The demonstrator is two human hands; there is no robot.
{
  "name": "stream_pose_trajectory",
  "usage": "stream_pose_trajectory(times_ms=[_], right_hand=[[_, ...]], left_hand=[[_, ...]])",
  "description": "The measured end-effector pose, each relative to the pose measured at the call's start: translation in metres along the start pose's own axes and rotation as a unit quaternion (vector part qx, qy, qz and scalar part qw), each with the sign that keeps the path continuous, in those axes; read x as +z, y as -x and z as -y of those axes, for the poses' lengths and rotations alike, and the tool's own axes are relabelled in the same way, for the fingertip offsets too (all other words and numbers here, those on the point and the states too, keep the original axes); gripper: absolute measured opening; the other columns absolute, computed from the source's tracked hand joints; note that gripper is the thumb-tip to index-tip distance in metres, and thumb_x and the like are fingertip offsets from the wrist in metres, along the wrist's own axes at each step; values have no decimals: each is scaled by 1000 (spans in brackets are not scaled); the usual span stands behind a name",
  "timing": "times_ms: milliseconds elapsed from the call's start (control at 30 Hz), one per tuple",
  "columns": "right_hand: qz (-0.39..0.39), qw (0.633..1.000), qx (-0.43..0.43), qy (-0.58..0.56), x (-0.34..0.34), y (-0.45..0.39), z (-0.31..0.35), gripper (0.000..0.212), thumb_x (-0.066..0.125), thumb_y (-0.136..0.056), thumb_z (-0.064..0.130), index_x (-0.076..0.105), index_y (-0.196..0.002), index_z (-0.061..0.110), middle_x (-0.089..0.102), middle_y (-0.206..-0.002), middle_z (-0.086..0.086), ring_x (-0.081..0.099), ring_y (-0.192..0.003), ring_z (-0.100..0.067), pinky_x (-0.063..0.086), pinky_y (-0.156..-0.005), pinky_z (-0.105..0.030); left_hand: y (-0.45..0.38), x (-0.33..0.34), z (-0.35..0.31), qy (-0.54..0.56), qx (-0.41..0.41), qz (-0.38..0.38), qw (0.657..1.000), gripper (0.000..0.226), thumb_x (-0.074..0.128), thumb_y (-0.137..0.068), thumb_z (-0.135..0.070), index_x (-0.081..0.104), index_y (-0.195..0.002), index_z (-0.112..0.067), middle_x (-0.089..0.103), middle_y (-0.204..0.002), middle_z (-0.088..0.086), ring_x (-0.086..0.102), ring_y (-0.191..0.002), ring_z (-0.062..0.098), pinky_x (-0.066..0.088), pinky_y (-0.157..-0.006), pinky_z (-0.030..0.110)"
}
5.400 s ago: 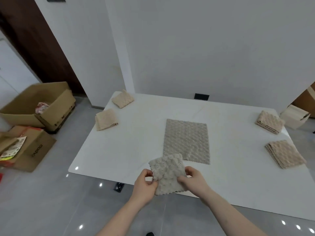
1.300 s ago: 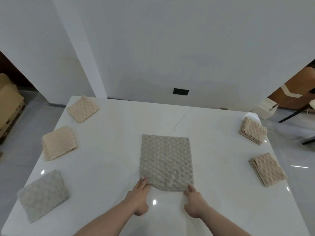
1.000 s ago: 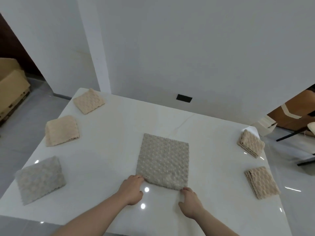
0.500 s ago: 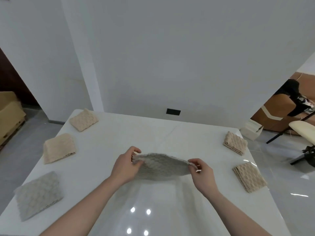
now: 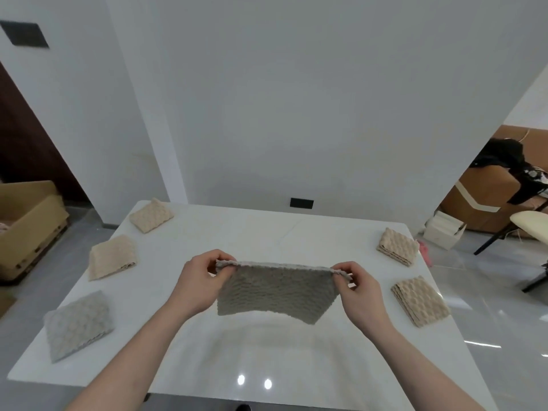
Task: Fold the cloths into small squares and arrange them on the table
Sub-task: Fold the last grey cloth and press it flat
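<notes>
White table [image 5: 296,232], five folded cloths (three left, two right), left hand [image 5: 198,283] and right hand [image 5: 360,295] pinching one grey cloth [image 5: 275,292]

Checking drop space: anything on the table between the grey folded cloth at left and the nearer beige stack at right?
Only bare white table between grey folded cloth and beige stack, head view.

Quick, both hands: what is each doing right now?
Left hand: closed, pinching the grey cloth at its upper left corner.
Right hand: closed, pinching its upper right corner.
</notes>
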State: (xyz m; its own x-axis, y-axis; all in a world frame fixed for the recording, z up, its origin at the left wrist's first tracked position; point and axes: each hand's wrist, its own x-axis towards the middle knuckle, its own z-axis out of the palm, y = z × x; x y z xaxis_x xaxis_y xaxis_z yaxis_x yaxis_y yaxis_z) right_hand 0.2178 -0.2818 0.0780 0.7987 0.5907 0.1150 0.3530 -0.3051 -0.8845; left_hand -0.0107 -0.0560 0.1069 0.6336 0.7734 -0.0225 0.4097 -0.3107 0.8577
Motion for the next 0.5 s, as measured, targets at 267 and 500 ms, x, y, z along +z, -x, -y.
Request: stream_pose_trajectory(times_ms=[267,500], right_hand=[[38,998,-20,-44,-51,37,15,15,62,-97,17,69,-90,29,71,-88,13,62,-77,-5,44,-63,-16],[46,997,-13,-61,-64,60,13,14,63,-96,18,71,-88,25,71,-86,10,62,-75,-10,47,-63,-24]], left_hand=[[62,7,-22,-7,1,-17,1000,13,65,-97,-28,75,-89,-24,72,-80,-6,63,-78,15,47,-70,30],[89,4,-20,7,6,20,1000,23,61,-99,-35,73,-87,-20,71,-83,9,63,-83,31,43,-69,32]])
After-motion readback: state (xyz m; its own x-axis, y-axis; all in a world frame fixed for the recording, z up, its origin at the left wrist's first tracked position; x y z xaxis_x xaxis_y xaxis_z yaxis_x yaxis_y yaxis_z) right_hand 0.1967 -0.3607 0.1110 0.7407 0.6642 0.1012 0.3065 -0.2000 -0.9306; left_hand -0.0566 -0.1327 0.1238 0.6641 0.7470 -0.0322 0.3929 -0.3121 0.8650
